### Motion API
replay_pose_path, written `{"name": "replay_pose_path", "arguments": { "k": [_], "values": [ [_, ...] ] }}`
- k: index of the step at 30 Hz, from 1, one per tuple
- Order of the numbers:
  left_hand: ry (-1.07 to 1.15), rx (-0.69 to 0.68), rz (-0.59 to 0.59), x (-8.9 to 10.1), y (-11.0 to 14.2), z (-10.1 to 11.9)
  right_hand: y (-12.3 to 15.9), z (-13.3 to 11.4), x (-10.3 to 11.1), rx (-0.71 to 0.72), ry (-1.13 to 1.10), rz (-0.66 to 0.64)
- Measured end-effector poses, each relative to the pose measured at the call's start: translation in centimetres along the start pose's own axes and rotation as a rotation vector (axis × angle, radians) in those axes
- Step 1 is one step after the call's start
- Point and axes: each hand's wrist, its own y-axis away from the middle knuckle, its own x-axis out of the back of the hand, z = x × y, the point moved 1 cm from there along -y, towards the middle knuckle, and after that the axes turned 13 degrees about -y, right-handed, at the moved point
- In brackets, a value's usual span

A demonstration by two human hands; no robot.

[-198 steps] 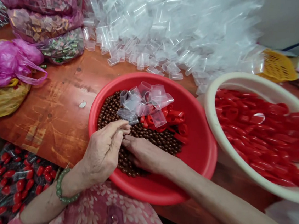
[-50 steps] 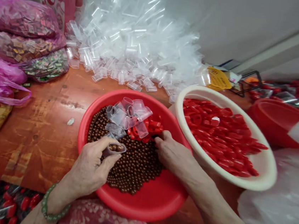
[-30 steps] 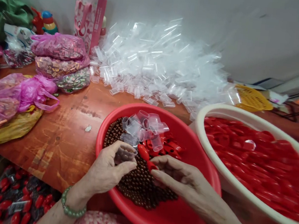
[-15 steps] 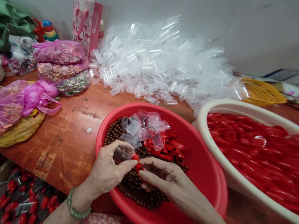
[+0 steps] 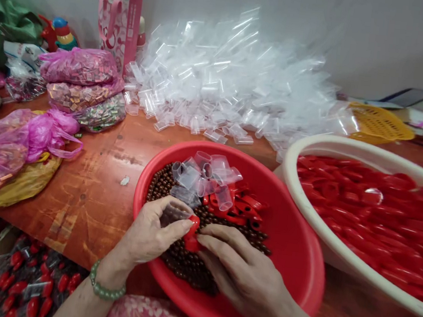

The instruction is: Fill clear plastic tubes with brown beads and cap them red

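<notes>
My left hand (image 5: 151, 230) pinches a clear plastic tube (image 5: 175, 212) together with a red plastic piece (image 5: 190, 233) at its near right end. Close against the red piece are the fingertips of my right hand (image 5: 239, 254), back upward and fingers drawn together; whatever they may hold is hidden. Both hands are over a red basin (image 5: 294, 238). Small shiny brown balls (image 5: 188, 269) cover its left side. Several loose clear tubes (image 5: 220, 169) and red plastic pieces (image 5: 247, 207) lie on top of them.
A white tub (image 5: 290, 162) of red parts stands right of the basin. Behind is a large heap of clear tubes (image 5: 220, 78). Pink bags (image 5: 81, 66) of small parts sit left on the wooden table (image 5: 98, 187). Below left, a box holds red-and-clear pieces (image 5: 32, 286).
My right hand has turned back-up and its fingers have shifted off their pinch on the red piece. My left hand keeps the tube and red piece, now tilted more upright. The view shifted slightly.
</notes>
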Motion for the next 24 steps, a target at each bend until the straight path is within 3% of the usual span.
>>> {"name": "replay_pose_path", "arguments": {
  "k": [3,9,14,19,24],
  "values": [
    [-0.001,-0.005,-0.073,0.2,0.0,-0.1,-0.3,0.0,0.0,0.030,0.121,0.039],
    [0.054,0.041,-0.108,0.1,0.0,-0.5,-0.4,0.4,0.1,0.024,0.034,0.021],
    [0.144,0.065,-0.140,0.1,0.0,-0.8,-0.8,0.2,0.1,0.034,0.088,0.003],
    [0.152,0.098,-0.113,0.3,-0.1,-0.7,-1.1,0.0,0.0,-0.092,-0.024,0.037],
    [0.105,0.110,-0.071,0.1,0.0,-0.8,-1.4,0.3,0.7,-0.310,-0.359,-0.079]
  ]
}}
